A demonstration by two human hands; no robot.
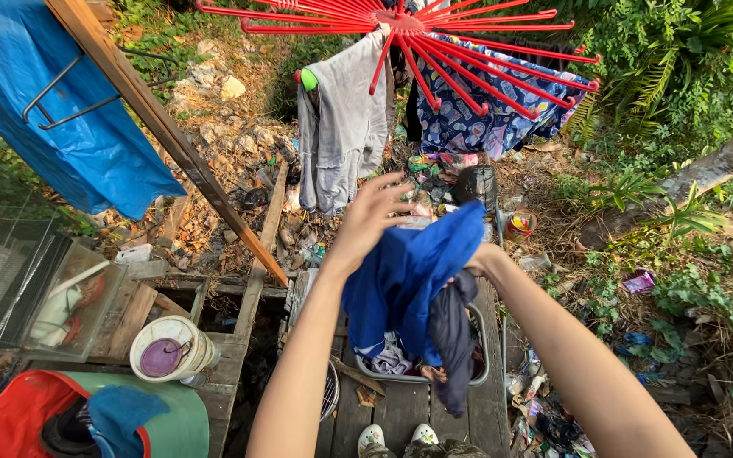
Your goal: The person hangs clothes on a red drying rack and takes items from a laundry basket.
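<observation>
My left hand [368, 219] is raised with fingers spread, its palm against the top of a blue garment [409, 271]. Cloth hides most of my right hand [478, 257], which grips that garment at its upper right corner. The blue garment hangs down over a grey laundry basin [481, 373] with more clothes inside. A dark grey piece of cloth [454, 335] dangles from under the blue one. Above, a red radial drying rack [434, 38] carries a grey shirt [345, 127] and a blue patterned cloth [477, 110].
I stand on a wooden plank platform [400, 416]; my shoes [399, 436] show at the bottom. A blue tarp [53, 102] and a slanted wooden beam [171, 144] are at left. A white bucket [171, 348] sits lower left. Litter and plants cover the ground on the right.
</observation>
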